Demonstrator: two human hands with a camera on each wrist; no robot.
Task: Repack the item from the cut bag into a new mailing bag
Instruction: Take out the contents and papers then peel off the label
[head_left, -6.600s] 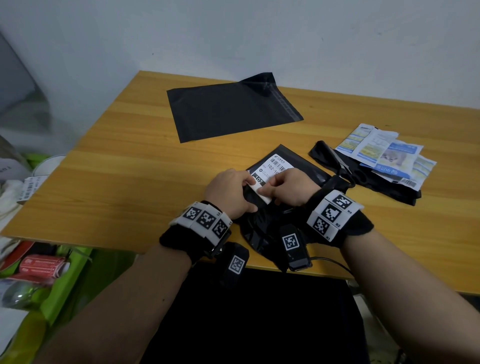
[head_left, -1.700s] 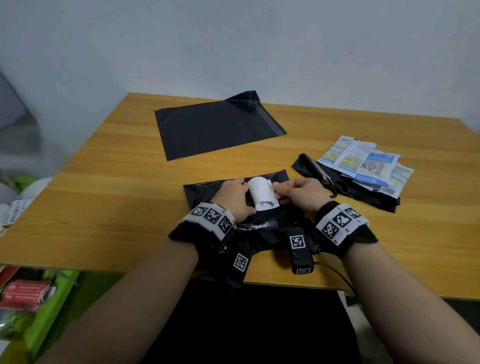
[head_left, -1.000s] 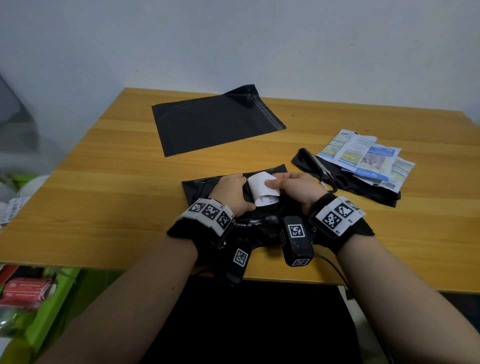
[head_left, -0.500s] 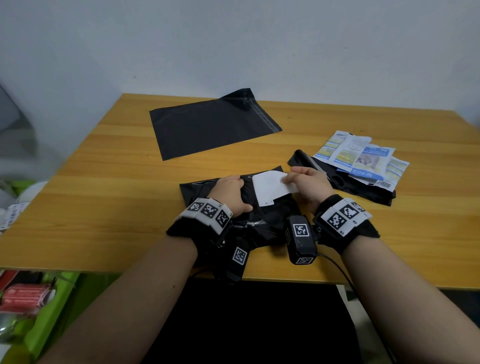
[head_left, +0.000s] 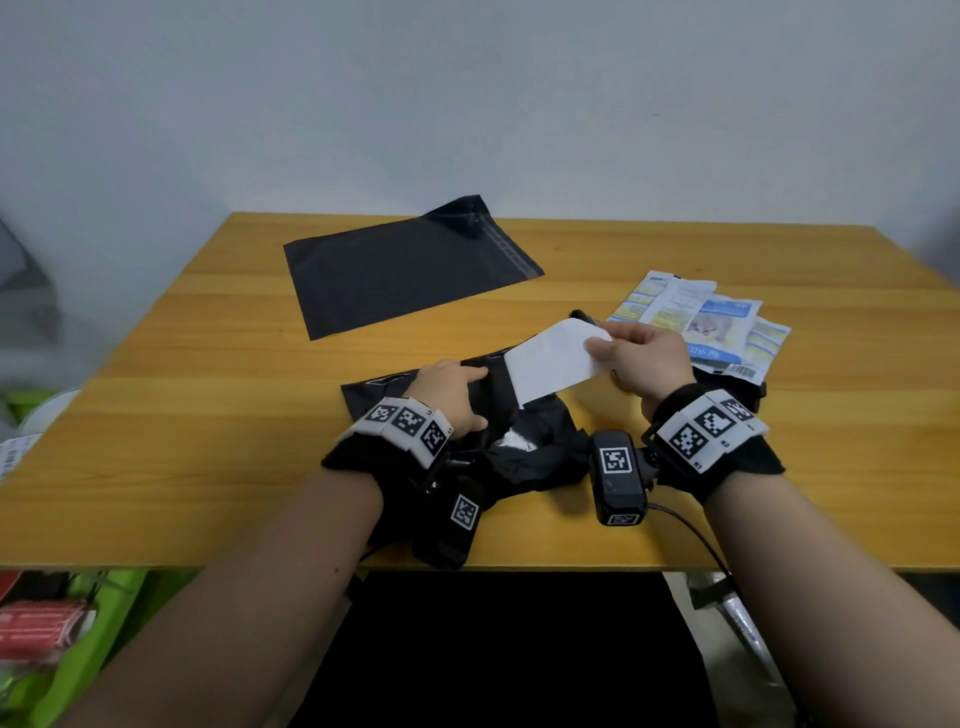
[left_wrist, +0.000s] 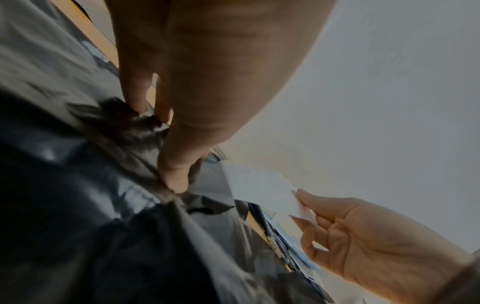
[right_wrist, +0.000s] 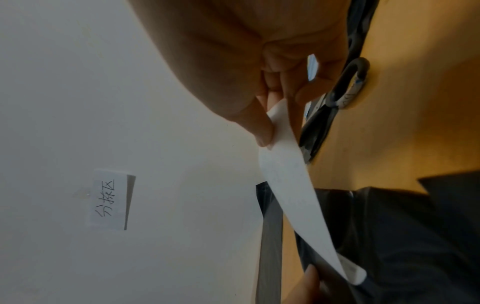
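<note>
The cut black bag (head_left: 524, 452) lies crumpled at the table's near edge. My left hand (head_left: 467, 379) pins it down, thumb and fingers pinching bunched plastic (left_wrist: 124, 131). A white label (head_left: 550, 364) is peeled up from the bag, its lower left end still at the plastic. My right hand (head_left: 597, 348) pinches the label's free end between thumb and fingers (right_wrist: 262, 131). The new black mailing bag (head_left: 405, 270) lies flat at the far middle of the table. Several blue-and-white item packets (head_left: 711, 322) lie fanned at the right.
A cut-off black strip (head_left: 737, 384) lies under the packets, and black-handled scissors (right_wrist: 348, 86) rest beside my right hand. The wooden table (head_left: 208, 415) meets a white wall with a small paper note (right_wrist: 111, 197). Green bins (head_left: 78, 649) stand on the floor at left.
My right hand has pulled the white label up and to the right, unrolling it off the cut bag. My left hand has stayed on the bag.
</note>
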